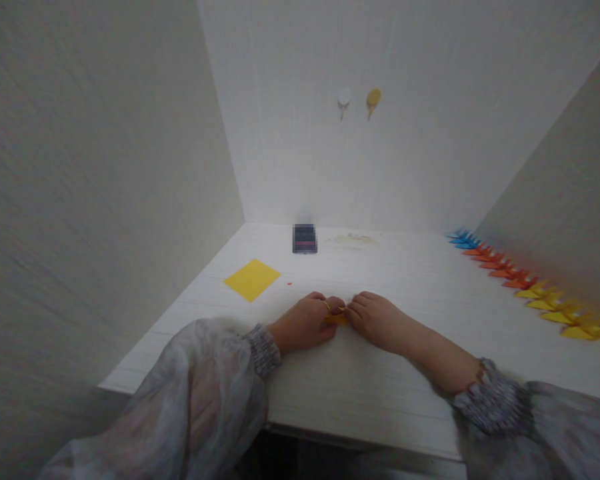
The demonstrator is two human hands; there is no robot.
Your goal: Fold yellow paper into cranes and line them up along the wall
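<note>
Both hands meet over the middle of the white table. Between them is a small folded piece of yellow paper (337, 320), mostly covered by my fingers. My left hand (307, 322), with a ring on one finger, is closed on the paper's left side. My right hand (377, 320) pinches its right end, fingertips close to those of the left. A flat square sheet of yellow paper (253, 280) lies on the table, left of and beyond my left hand. Near it sits a tiny red scrap (289, 284).
A row of folded paper figures in blue (463, 240), orange-red (500, 265) and yellow (563, 310) runs along the right wall. A dark blurred-out object (305, 239) stands at the table's back. Two hooks, white (344, 99) and yellow (373, 99), are on the back wall.
</note>
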